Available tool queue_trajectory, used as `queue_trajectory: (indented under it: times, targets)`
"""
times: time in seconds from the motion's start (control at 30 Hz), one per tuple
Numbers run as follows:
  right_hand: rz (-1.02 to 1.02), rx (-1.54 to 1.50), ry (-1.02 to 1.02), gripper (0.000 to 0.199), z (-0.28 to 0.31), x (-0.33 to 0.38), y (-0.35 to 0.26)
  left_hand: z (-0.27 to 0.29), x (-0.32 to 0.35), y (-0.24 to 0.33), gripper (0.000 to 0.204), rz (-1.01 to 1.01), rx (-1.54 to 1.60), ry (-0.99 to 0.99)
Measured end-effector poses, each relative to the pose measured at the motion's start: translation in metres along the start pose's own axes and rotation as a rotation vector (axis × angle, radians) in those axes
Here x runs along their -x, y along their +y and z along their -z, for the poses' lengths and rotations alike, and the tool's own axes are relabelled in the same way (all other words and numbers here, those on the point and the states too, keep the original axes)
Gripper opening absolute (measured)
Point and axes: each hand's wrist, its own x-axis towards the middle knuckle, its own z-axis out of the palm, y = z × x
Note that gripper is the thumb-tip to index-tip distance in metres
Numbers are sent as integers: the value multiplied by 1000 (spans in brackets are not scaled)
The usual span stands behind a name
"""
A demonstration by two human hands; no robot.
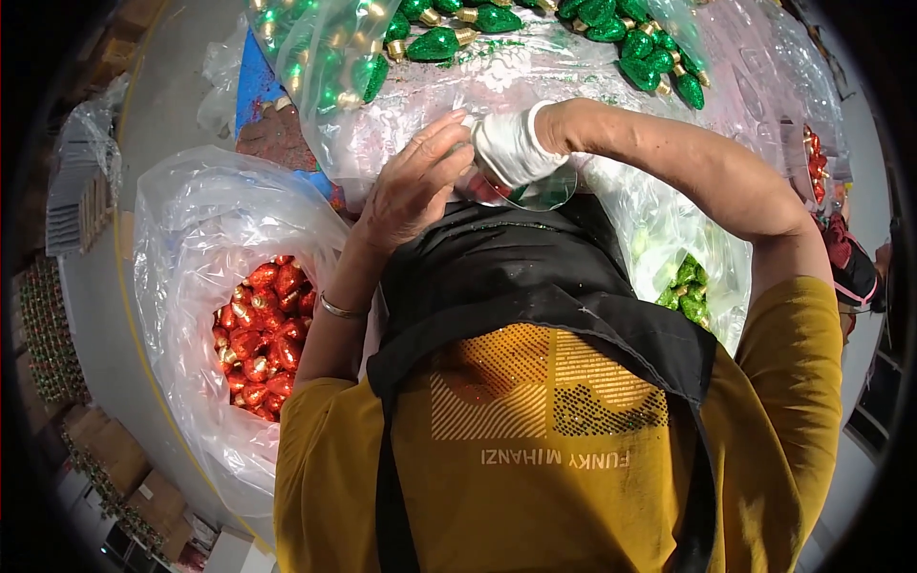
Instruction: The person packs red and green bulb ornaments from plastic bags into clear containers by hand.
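Observation:
My left hand is bare and closed, its bent fingers together against the white glove on my right hand. What its fingertips hold, if anything, is hidden. The right hand is turned down over a clear, rounded plastic piece at the table's near edge, with a bit of red showing through. The glove hides its fingers. Beyond both hands, green glittery bulb ornaments with gold caps lie on the plastic-covered table, more of them in a clear bag at the far left.
An open clear bag of red bulb ornaments stands at my left. Light green ornaments lie in a clear bag by my right side. Cartons and stacked goods line the far left floor. Part of another person shows at the right.

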Motion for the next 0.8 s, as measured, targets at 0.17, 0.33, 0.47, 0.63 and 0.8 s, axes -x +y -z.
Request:
queue_trajectory:
  times: [0.17, 0.33, 0.47, 0.63, 0.8]
  targets:
    - [-213, -129, 174, 19, 10, 0, 10, -5, -3, -2, 47, -42, 38, 6]
    - [-149, 30, 109, 19, 3, -6, 16, -6, -5, 1, 47, -19, 35, -9]
    - [-218, 145, 40, 21, 2, -12, 7, -4, -9, 0, 47, -36, 67, 8]
    - [-473, 338, 58, 26, 22, -8, -2, -4, -12, 6, 44, -19, 2, 3]
    - [-409, 348, 122, 23, 11, -13, 30, -2, -20, 6, 38, -55, -94, -57]
